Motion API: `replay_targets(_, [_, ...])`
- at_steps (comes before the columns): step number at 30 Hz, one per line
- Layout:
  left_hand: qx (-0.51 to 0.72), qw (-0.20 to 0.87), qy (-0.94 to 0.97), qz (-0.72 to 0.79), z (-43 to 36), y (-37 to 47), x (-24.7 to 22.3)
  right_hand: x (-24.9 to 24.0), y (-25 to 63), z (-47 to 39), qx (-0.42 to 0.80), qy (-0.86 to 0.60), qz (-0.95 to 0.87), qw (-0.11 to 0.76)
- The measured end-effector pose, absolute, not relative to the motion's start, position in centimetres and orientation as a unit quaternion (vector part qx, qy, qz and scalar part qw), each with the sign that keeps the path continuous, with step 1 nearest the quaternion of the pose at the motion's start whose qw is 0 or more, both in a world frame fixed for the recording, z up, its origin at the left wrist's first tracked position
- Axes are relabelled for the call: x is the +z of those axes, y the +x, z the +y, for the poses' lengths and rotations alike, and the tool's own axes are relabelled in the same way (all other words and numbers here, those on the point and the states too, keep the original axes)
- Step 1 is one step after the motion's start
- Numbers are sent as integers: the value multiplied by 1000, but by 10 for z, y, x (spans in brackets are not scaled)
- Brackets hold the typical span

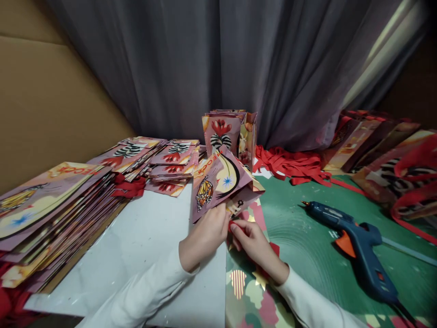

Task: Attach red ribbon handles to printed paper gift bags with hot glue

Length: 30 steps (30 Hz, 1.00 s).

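Clamping left hand [205,231] on the lower edge of a tilted purple paper bag [213,187] printed with an orange-and-black butterfly; pinching a small red fabric strip [232,224] between thumb and fingertips of right hand [252,239], just beside the left. At far left, below a plain brown panel [37,91], can read MECCA in orange-red capitals on a thick stack of flat purple bags [44,196]. Next to that, see a bundle of red ribbon [131,186] and shorter piles of tulip-and-zebra-print bags [172,157], all on a glossy white board [150,232]. At centre, find the held bag above the board's right edge, printed face toward the camera, long axis slanting from lower left to upper right, with red lettering along the upper edge, only partly legible. Behind, note upright purple bags [223,130], partly blocked by the held one. Below the right hand, see a camouflage-patterned sheet with gold shapes [252,291]. Farther right, see a tangled heap of red ribbons [293,166], then a blue glue gun with an orange trigger [357,241], nozzle pointing up and left, on a green mat [293,228]. At far right, see bags with red handles [358,141], blurred.
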<state>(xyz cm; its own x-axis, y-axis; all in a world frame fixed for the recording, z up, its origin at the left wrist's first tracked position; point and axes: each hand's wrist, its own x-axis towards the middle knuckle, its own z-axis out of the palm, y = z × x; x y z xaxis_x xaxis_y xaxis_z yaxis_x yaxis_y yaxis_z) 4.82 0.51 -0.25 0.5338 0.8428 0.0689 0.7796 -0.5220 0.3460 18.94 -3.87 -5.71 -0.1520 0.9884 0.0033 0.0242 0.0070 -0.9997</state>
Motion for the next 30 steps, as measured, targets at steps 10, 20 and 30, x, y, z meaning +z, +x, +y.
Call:
replay_targets(10, [114, 172, 865, 458, 6, 44, 0, -54, 191, -40, 524, -465, -552, 452])
replay_targets(20, [107, 205, 873, 429, 0, 45, -1, -62, 192, -44, 332, -575, -592, 457])
replay_targets(30, [167, 245, 841, 453, -3, 54, -8, -65, 190, -51, 221, -612, -612, 449])
